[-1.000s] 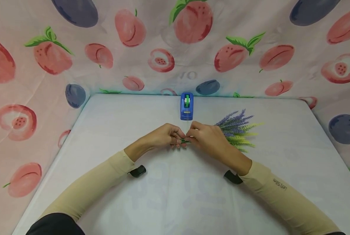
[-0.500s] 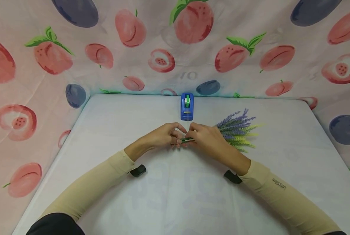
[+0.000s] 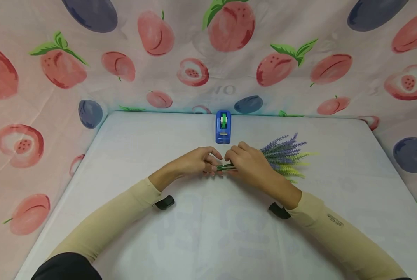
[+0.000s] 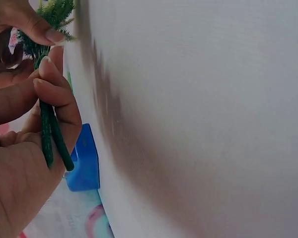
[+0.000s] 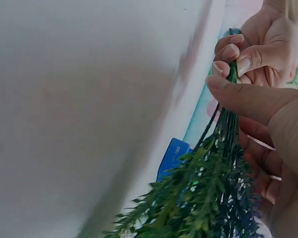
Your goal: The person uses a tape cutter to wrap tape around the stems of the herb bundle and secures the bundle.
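A bunch of artificial lavender (image 3: 281,151), with purple and yellow-green spikes, lies across between both hands in the head view, flower heads to the right. My left hand (image 3: 193,161) pinches the dark green stems (image 4: 53,134) between thumb and fingers near their ends, which stick out past the palm in the left wrist view. Nearer the flowers, my right hand (image 3: 252,163) holds the bunch, thumb across the stems and fingers behind them. In the right wrist view the leafy spikes (image 5: 188,203) spread below that thumb. The right palm hides part of the bunch from the head camera.
Just beyond the hands, a blue tape dispenser (image 3: 223,128) with a green core stands near the back edge of the white table (image 3: 194,241). A fruit-printed cloth (image 3: 229,74) hangs behind the table and along its left side.
The right hand and the flower heads have shifted slightly to the right. A longer piece of green stem now shows between the two hands. The left hand stays nearly still.
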Available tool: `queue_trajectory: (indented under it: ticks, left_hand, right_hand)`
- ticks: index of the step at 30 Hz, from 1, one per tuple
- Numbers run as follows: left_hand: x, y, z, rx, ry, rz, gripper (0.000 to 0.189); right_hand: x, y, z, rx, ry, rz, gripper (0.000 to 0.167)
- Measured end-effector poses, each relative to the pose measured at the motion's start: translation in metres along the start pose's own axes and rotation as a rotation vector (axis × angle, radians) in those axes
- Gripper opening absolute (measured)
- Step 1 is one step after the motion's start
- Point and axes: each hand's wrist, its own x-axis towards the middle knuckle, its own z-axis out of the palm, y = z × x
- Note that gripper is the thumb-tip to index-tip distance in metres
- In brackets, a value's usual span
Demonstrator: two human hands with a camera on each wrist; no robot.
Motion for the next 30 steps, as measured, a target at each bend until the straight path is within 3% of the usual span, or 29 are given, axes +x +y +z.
queue_trajectory:
  ticks: [7, 15, 22, 30]
  left_hand:
    - [0.0, 0.0, -0.001, -0.001, 0.003, -0.022, 0.033]
    - [0.001, 0.0, 0.001, 0.066, 0.059, -0.009, 0.028]
    - [0.0, -0.002, 0.001, 0.066, 0.085, 0.032, 0.027]
    - [0.002, -0.005, -0.001, 0.119, 0.108, 0.032, 0.022]
  right_hand:
    - [-0.008, 0.005, 0.002, 0.012, 0.016, 0.042, 0.024]
    - [-0.012, 0.009, 0.004, 0.086, 0.034, 0.034, 0.017]
    - [-0.011, 0.012, 0.003, 0.12, 0.002, 0.043, 0.015]
    - [-0.009, 0.013, 0.003, 0.179, -0.047, 0.094, 0.016]
